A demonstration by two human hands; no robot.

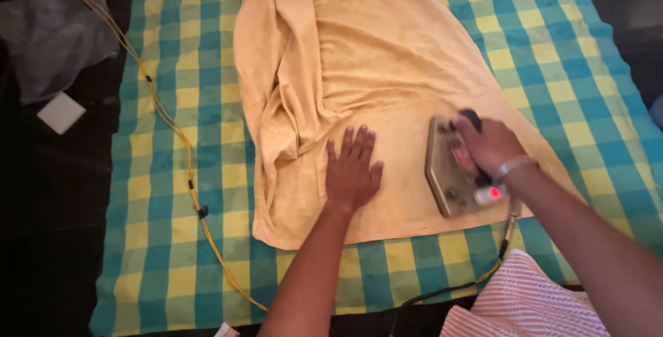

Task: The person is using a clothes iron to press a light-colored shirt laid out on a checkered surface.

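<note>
Head view: a blue, green and yellow checked blanket [552,54] covers the surface, and a crumpled pale orange cloth [359,54] lies spread on it. A yellow cord [173,126] snakes along the blanket's left side. The left hand [352,171] presses flat, fingers spread, on the cloth; the right hand [487,145] is closed around the handle of a metal electric iron [449,171] resting on the cloth's near right part.

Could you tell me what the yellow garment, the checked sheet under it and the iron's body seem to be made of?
The yellow garment looks like soft matte woven cloth, perhaps cotton: it creases and bunches. The checked sheet also looks woven, with flat dyed squares. The iron, gripped by the right hand, seems dull grey metal with a dark handle.
</note>
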